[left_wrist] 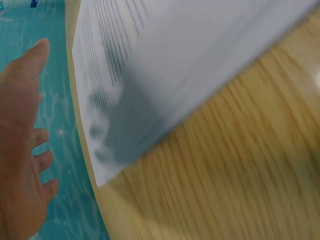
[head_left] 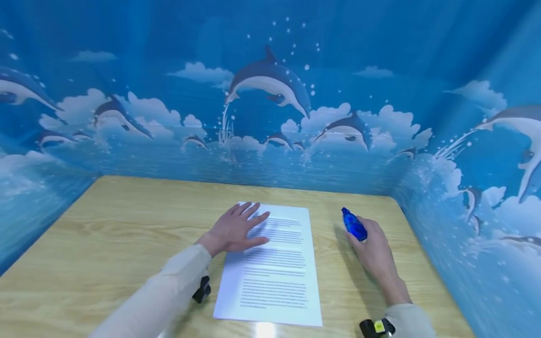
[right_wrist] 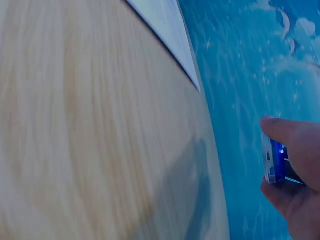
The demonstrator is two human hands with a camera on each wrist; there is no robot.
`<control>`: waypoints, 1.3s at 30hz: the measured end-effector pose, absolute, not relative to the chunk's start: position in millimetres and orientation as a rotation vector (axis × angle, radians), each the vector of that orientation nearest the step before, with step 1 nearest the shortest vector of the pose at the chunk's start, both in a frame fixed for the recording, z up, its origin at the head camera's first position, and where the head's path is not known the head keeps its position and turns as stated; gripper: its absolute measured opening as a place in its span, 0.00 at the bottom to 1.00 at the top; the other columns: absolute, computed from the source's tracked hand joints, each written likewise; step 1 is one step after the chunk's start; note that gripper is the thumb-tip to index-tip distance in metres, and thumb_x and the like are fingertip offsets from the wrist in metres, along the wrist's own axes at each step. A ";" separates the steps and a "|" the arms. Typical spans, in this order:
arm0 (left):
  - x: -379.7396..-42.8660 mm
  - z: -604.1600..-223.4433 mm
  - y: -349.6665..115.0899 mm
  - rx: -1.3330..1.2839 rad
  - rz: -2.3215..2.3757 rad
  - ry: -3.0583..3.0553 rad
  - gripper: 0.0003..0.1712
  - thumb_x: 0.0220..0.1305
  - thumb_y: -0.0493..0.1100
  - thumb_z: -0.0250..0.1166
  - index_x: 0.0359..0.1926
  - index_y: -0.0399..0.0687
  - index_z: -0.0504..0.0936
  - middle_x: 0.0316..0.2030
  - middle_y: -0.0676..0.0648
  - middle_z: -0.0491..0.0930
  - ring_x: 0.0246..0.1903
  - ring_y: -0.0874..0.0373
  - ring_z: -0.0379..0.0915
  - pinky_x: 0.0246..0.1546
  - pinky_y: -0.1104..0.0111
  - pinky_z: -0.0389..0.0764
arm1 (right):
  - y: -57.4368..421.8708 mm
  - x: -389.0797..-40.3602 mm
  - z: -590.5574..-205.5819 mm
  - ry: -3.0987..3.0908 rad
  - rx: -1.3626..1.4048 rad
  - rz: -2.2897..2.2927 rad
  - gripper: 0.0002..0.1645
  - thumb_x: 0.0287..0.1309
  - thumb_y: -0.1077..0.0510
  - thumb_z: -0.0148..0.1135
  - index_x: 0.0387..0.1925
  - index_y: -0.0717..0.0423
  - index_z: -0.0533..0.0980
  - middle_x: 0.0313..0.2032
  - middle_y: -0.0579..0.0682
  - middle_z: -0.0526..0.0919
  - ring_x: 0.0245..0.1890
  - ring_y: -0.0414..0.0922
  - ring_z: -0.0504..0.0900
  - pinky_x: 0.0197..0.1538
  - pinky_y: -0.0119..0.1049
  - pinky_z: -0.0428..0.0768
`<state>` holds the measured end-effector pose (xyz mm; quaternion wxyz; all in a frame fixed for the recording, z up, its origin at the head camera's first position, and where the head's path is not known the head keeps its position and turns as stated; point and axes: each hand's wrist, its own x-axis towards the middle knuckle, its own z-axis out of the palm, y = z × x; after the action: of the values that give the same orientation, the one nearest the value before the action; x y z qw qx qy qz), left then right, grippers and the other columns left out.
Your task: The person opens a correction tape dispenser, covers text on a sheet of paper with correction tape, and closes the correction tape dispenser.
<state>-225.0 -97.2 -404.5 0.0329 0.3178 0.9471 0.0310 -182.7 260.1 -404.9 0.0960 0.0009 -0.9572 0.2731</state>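
A white sheet of paper (head_left: 279, 281) with printed lines of text lies on the wooden table. My left hand (head_left: 238, 229) is spread over its upper left part, fingers straight. The left wrist view shows that hand (left_wrist: 22, 135) above the page, its shadow falling on the paper (left_wrist: 165, 75). To the right of the page, my right hand (head_left: 374, 246) holds a blue correction tape (head_left: 354, 225), narrow tip pointing away from me. In the right wrist view the thumb and fingers pinch the correction tape (right_wrist: 274, 160) above table level; the palm hides part of it.
The light wood table (head_left: 139, 234) extends to both sides of the paper. Blue curtains (head_left: 177, 28) printed with dolphins and clouds stand along its back and sides. A small black device (head_left: 202, 288) is strapped at the left wrist, another (head_left: 372, 327) at the right.
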 end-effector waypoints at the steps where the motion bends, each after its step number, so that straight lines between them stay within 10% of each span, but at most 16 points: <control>1: -224.5 -404.3 -99.4 0.977 0.102 2.915 0.44 0.65 0.75 0.39 0.75 0.61 0.50 0.73 0.44 0.48 0.71 0.46 0.41 0.68 0.50 0.45 | 256.1 -182.9 -404.7 -2.838 0.017 0.813 0.36 0.64 0.52 0.61 0.66 0.68 0.62 0.60 0.69 0.66 0.59 0.65 0.66 0.57 0.61 0.68; 39: -207.1 -403.2 -135.1 0.939 0.160 2.991 0.44 0.65 0.75 0.39 0.74 0.59 0.53 0.72 0.42 0.50 0.71 0.45 0.43 0.68 0.49 0.46 | 186.0 -179.9 -405.8 -2.721 0.091 1.460 0.30 0.60 0.40 0.61 0.57 0.54 0.77 0.53 0.54 0.79 0.52 0.48 0.77 0.51 0.42 0.78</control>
<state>-207.1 -135.1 -403.2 0.0013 0.2992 0.9528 0.0511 -179.9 186.0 -405.8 0.0264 0.0296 -0.8805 0.4724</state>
